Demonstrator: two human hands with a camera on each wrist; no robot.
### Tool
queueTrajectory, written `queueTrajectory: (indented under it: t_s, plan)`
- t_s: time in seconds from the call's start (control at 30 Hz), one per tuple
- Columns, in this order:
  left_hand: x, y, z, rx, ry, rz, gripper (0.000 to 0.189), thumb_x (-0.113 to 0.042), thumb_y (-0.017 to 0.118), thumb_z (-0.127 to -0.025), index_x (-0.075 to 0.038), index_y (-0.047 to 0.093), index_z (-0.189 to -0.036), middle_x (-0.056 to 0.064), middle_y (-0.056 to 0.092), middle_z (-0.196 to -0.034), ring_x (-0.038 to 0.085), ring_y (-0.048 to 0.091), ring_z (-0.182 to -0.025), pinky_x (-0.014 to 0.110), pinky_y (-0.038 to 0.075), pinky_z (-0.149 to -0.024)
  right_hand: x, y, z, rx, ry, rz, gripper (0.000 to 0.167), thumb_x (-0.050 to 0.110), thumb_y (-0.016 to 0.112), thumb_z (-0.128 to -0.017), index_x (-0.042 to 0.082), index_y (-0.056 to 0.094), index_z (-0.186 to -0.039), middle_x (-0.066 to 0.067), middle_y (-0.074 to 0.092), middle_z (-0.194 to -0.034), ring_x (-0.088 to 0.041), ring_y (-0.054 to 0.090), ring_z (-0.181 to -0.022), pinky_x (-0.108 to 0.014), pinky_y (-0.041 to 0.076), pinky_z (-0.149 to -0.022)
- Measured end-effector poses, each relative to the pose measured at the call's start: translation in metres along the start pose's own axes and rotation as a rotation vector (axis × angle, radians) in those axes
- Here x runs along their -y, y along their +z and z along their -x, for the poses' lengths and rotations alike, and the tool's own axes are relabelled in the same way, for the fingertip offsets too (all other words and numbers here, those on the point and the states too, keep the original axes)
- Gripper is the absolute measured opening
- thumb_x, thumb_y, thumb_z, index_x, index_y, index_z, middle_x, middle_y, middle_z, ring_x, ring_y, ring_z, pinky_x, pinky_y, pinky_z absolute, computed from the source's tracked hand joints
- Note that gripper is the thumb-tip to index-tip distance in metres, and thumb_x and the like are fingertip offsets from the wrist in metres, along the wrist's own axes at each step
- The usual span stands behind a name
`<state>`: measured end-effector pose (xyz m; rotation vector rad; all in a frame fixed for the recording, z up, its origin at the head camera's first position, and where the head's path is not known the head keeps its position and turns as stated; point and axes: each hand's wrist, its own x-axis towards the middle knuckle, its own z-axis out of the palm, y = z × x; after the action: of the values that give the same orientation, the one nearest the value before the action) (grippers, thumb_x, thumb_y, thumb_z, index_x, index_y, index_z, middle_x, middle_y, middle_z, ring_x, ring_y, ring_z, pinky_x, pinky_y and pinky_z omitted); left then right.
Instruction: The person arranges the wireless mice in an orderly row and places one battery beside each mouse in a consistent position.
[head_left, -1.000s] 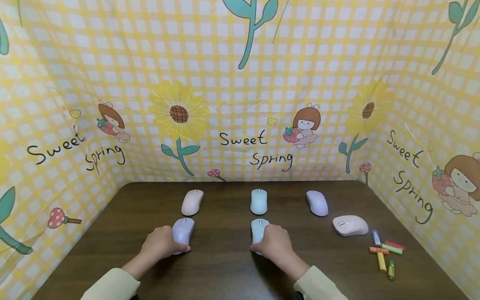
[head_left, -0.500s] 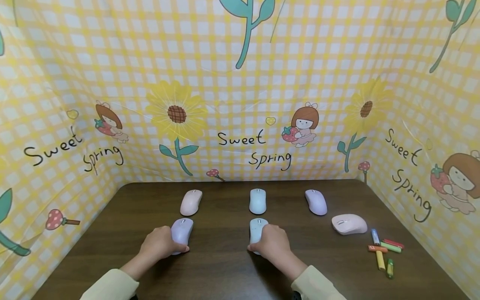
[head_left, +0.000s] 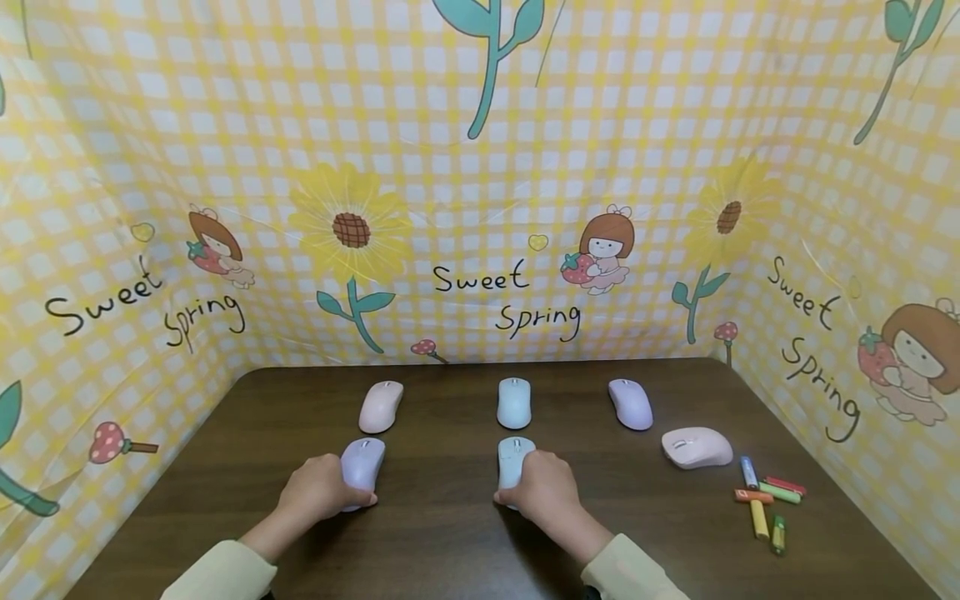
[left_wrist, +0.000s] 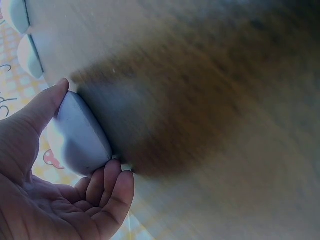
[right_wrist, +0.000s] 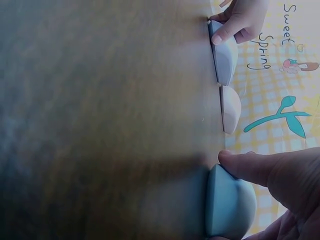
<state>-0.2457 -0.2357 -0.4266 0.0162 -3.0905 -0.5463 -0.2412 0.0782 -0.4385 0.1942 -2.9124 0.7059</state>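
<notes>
Hands [head_left: 313,487] [head_left: 551,487] — apparently round 2 mice [head_left: 364,460] [head_left: 513,460]

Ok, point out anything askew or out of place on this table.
The right-hand pink mouse lies turned nearly sideways, unlike the other mice, and the batteries beside it sit in a loose jumble.

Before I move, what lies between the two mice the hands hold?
In the head view, bare tabletop separates the held purple mouse from the held blue mouse; only the thumbs intrude slightly.
</notes>
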Motion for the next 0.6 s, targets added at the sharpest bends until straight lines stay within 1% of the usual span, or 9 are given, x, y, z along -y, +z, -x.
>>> queueTrajectory:
  t_s: [0.23, 0.6]
  plan:
    - [0.0005, 0.0007, -0.0010, 0.002, -0.002, -0.004, 0.057, -0.047, 0.088, -0.059, -0.001, 0.059, -0.076, 0.007, 0.054, -0.066, 0.023, 0.052, -0.059, 0.040, 0.043, -0.051, -0.0007, 0.0006, 0.0015, -0.012, -0.009, -0.004, 0.049, 0.037, 0.091, -0.061, 0.003, 0.058, -0.071, -0.004, 0.052, -0.065, -0.019, 0.049, -0.058, -0.038, 0.044, -0.056]
    - [0.0009, 0.0014, -0.0017, 0.003, 0.000, -0.010, 0.058, -0.048, 0.088, -0.059, -0.001, 0.059, -0.077, 0.007, 0.054, -0.066, 0.023, 0.052, -0.058, 0.040, 0.042, -0.051, -0.0011, -0.0017, 0.0012, 0.019, 0.001, 0.015, 0.056, 0.043, 0.089, -0.064, -0.003, 0.060, -0.079, -0.008, 0.054, -0.069, -0.020, 0.052, -0.062, -0.041, 0.046, -0.061]
